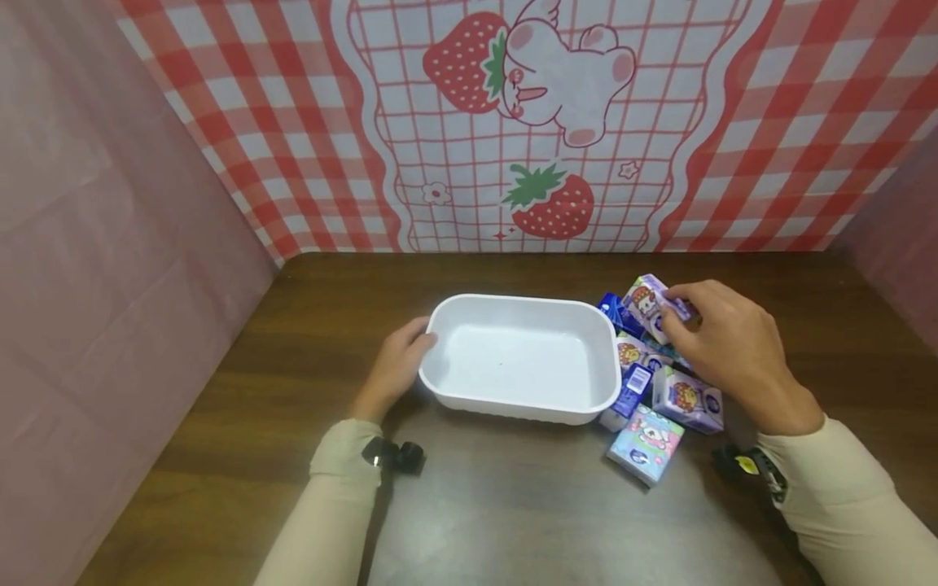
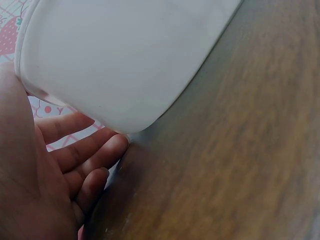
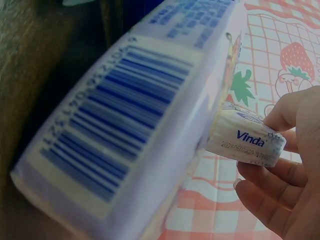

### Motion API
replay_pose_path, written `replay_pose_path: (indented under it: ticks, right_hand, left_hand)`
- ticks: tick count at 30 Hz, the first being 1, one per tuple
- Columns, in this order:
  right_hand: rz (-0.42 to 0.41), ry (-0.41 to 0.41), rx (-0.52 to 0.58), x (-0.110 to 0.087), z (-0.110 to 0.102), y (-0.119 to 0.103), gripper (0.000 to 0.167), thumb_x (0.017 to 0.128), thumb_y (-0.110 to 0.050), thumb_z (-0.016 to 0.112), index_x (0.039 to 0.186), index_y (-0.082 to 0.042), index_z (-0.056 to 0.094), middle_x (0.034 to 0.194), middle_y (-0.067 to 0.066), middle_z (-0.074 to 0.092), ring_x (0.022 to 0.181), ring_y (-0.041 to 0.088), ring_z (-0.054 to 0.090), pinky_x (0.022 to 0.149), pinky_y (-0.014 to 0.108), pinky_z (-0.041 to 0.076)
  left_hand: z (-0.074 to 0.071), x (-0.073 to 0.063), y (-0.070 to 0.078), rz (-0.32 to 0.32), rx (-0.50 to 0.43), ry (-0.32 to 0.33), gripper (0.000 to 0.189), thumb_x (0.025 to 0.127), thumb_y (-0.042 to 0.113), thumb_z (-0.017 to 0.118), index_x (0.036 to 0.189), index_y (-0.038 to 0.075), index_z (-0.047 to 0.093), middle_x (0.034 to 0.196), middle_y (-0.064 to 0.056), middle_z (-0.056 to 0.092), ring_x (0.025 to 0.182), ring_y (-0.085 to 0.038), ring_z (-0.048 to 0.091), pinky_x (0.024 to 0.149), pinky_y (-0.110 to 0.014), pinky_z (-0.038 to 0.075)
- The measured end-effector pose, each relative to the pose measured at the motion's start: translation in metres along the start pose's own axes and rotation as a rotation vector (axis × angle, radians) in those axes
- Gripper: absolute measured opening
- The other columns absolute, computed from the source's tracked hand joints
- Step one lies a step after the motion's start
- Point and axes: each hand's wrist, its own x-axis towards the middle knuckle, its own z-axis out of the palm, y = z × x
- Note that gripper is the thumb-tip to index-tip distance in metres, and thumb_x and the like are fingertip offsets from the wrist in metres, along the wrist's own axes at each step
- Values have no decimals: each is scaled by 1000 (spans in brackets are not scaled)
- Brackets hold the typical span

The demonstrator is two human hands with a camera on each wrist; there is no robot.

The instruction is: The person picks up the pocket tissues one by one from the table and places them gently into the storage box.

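Note:
A white plastic basin (image 1: 513,399) stands on the wooden table, with nothing inside it. My left hand (image 1: 396,362) grips its left end, thumb over the rim; in the left wrist view the fingers lie under the basin's outer wall (image 2: 115,65). At the basin's right side, my right hand (image 1: 733,350) pinches a purple tissue pack (image 1: 645,303) above a small heap. The right wrist view shows that pack's end, marked Vinda (image 3: 250,140), between thumb and fingers. A nearer pack with a barcode (image 3: 120,120) fills much of that view.
Several tissue packs lie against the basin's right end, among them a purple one (image 1: 689,399), a dark blue one (image 1: 632,395) and a light blue one (image 1: 646,443) nearest me. Behind the table (image 1: 330,301) hangs a red-and-white checked cloth (image 1: 293,122).

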Motion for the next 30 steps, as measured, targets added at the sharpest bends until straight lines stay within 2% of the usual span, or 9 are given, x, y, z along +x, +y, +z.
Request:
replay_pose_path:
  ticks: [8,20,30]
  right_hand:
    - [-24,-3,-9,0,1,-3,34,90,-19,71,117,1,67,115,22,66,94,37,64,75,57,55]
    - [-20,-15,-3,-1,1,-7,33,90,-19,71,117,0,67,115,22,66,95,37,63,76,57,55]
    - [-51,19,3,-1,1,-10,33,89,-18,72,117,0,68,112,20,67,90,34,64,73,56,55]
  left_hand:
    - [0,2,0,2,9,7,38,99,20,55,132,3,63,124,-17,66,104,-30,63,91,-45,52]
    - [0,-1,3,-39,-1,21,38,98,19,56,133,4,63,127,-17,65,109,-30,62,94,-46,51]
    - [1,-1,3,-35,-13,27,39,98,18,57,134,3,63,128,-17,65,110,-30,62,94,-46,52]
